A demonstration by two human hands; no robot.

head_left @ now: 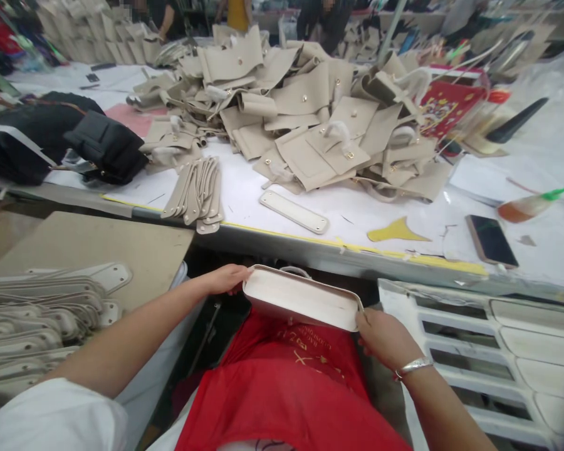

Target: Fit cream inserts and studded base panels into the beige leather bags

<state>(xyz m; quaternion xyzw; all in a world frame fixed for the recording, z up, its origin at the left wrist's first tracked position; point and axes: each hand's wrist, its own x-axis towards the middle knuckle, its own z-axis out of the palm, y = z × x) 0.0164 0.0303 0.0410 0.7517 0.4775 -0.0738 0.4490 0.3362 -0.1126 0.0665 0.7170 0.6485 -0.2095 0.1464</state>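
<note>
My left hand [232, 279] pinches the left end of a beige bag [305, 297], and my right hand [380, 335] grips its right end. The bag is held level above my red apron [296, 388], just off the table's front edge. Its long, pale, rounded face with a raised rim is turned toward me. A pale handle loop [295, 271] shows behind its far side. On the table beyond lie an oblong beige strip [294, 212] with studs at its ends and a bundle of beige straps [195, 191].
A big heap of beige bag pieces [301, 106] covers the middle of the table. Black bags [108, 144] lie left; a phone [491, 240] and an orange-filled bottle [526, 207] right. Stacked straps [42, 319] are at my left, a white slatted rack [465, 357] at my right. People work behind.
</note>
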